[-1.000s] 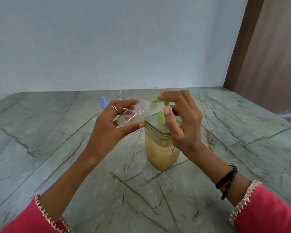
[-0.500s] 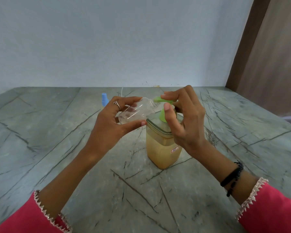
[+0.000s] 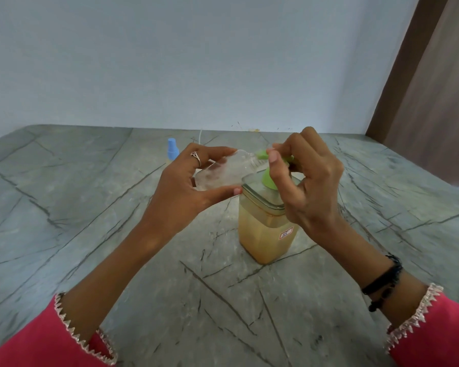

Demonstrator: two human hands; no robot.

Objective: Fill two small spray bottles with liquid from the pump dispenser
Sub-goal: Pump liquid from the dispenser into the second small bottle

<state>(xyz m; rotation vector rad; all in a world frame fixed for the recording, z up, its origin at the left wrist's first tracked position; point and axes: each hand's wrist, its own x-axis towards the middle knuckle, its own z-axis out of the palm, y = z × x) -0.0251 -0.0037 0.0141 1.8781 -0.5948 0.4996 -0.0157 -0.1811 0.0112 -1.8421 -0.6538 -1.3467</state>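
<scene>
Gripping a clear bottle (image 3: 224, 170) between thumb and curled fingers, the left hand (image 3: 186, 186) is holding it tilted, its open neck just at the green spout (image 3: 261, 154). On top of the pump head (image 3: 269, 178) the right hand (image 3: 308, 186) is resting, fingers curled round it and thumb pointing down along the stem. Below them the dispenser (image 3: 263, 234) is standing on the table (image 3: 90, 207), holding amber liquid. Behind the left hand a blue-capped bottle (image 3: 172, 149) is standing near the wall (image 3: 170, 62).
</scene>
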